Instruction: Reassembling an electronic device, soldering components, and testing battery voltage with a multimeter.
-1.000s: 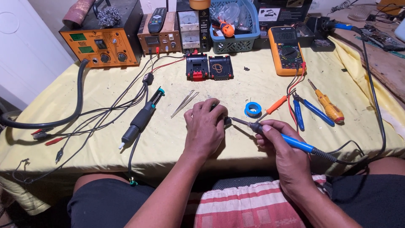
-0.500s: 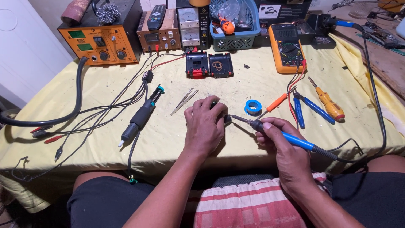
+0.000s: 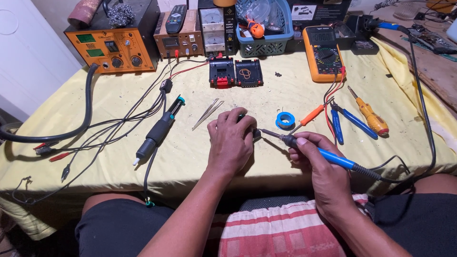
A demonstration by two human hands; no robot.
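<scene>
Soldering iron with a blue handle and thin metal tip (image 3: 318, 151), centre right of the frame, looks light and stiff; right hand (image 3: 318, 159) grips its insulated handle pen-style. Left hand (image 3: 232, 141) curls closed over a small dark part (image 3: 256, 133). Orange multimeter (image 3: 322, 53) sits upper right.

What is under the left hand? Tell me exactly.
Only a small dark part shows past the left hand, meeting the soldering iron tip held by the right hand. The rest is covered; yellow cloth lies beneath.
</scene>
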